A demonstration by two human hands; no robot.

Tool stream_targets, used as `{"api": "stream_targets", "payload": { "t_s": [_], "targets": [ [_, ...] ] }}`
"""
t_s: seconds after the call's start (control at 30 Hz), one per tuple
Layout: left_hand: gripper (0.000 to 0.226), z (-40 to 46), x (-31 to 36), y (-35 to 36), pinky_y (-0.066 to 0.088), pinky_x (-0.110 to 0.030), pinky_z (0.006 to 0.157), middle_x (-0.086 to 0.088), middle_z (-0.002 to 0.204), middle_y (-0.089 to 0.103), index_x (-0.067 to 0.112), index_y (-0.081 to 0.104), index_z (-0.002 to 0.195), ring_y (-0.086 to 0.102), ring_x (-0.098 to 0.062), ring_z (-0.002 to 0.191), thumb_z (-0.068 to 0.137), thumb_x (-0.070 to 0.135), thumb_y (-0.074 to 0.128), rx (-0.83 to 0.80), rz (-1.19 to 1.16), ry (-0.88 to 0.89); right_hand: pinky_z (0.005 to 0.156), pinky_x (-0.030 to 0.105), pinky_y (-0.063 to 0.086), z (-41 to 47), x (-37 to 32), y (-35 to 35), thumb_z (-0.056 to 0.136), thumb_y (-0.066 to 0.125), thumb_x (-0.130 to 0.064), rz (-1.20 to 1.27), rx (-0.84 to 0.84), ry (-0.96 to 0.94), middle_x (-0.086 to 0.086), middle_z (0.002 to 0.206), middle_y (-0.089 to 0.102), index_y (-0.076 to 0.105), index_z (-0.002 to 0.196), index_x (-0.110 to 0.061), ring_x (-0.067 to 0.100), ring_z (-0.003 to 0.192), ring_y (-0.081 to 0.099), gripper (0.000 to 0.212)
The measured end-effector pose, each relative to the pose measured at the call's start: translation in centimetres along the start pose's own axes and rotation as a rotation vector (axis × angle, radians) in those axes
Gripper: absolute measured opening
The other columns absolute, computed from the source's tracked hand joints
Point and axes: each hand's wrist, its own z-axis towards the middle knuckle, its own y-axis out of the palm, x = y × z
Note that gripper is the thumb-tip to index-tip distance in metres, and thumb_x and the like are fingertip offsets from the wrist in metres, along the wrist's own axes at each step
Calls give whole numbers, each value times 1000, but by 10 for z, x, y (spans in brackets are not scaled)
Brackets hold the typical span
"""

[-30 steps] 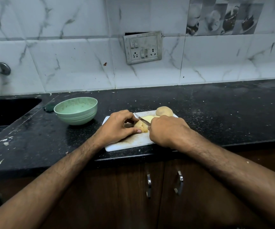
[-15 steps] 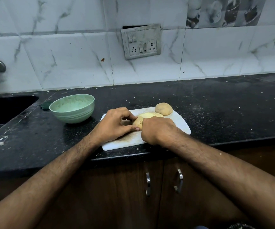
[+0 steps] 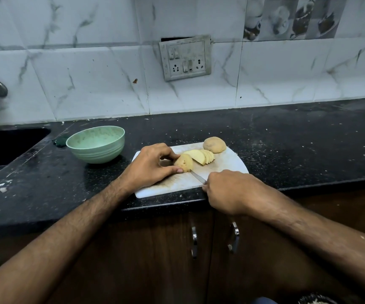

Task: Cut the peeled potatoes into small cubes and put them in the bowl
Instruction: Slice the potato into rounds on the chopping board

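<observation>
Two potatoes sit on the white cutting board: a whole peeled potato at its far edge, and a half-sliced potato near its middle, slices fanned toward the whole one. Its long axis seems to run from the left hand toward the far right. The left hand pinches the uncut end; the right hand grips the knife, tip beside it. Firm, wet and likely slippery, it wants fingertips tucked. The green bowl waits left of the board.
</observation>
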Motion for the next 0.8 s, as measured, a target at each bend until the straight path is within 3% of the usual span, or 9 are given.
{"api": "stream_targets", "payload": {
  "t_s": [0.2,0.33,0.4,0.57,0.67,0.8],
  "targets": [
    [36,-3,3,-1,53,-18,85,11,95,72,19,78,103,68,-3,93,74,38,88,2,-45,-42,71,35,46,3,15,-9,101,38,-33,-37,-4,47,0,86,53,49,95,-17,25,83,62,20],
    [35,-4,5,-2,55,-20,88,10,95,74,17,80,102,70,-1,93,72,31,90,24,-81,-70,61,31,48,6,24,-19,104,34,-36,28,8,57,2,74,56,56,93,-12,16,46,59,34],
    [33,-4,5,-2,55,-19,86,9,93,74,16,80,98,70,-2,91,71,31,91,40,-79,-73,62,32,48,7,20,-23,104,34,-38,50,65,59,2,72,58,58,93,-13,16,41,58,36],
    [31,-5,5,-2,54,-18,80,9,89,74,15,80,93,70,-3,87,70,32,91,47,-67,-62,58,31,37,21,1,-24,101,39,-31,29,156,55,-2,75,47,51,91,-17,17,61,53,21],
    [29,-5,6,-2,51,-15,79,10,88,73,16,80,92,69,-3,87,70,32,91,46,-70,-66,51,29,32,25,-8,-23,100,40,-27,20,134,56,-2,80,50,49,94,-16,17,62,53,16],
    [28,-5,4,-2,49,-11,79,10,89,73,18,79,91,69,-4,87,71,32,91,47,-76,-65,61,31,31,25,-14,-21,101,40,-28,-7,122,66,4,104,55,53,109,-17,24,85,49,19]
  ]
}}
